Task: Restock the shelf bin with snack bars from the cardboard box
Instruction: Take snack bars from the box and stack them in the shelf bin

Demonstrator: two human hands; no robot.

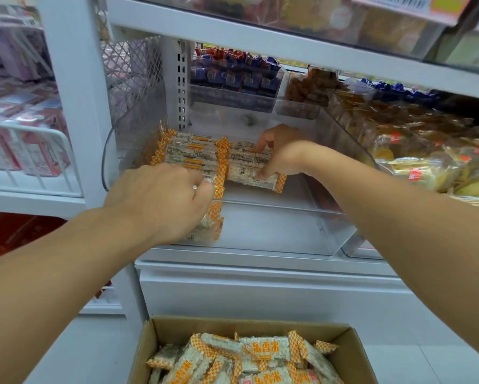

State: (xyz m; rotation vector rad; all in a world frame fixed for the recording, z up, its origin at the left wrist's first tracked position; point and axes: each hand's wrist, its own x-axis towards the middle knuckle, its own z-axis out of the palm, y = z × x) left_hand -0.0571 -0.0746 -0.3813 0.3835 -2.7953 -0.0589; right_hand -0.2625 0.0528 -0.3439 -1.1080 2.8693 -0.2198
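**Both hands on bars in the bin**

At mid-frame, the clear bin [329,225] sits on the white shelf [232,261]. The left hand [160,200] curls its fingers round bars [210,225] at the bin's front left. The right hand [282,156] pinches a bar [249,180] in the right-hand row, beside a neat row [191,156] at the left. The box [160,331], lower centre, holds more loose bars [260,353].
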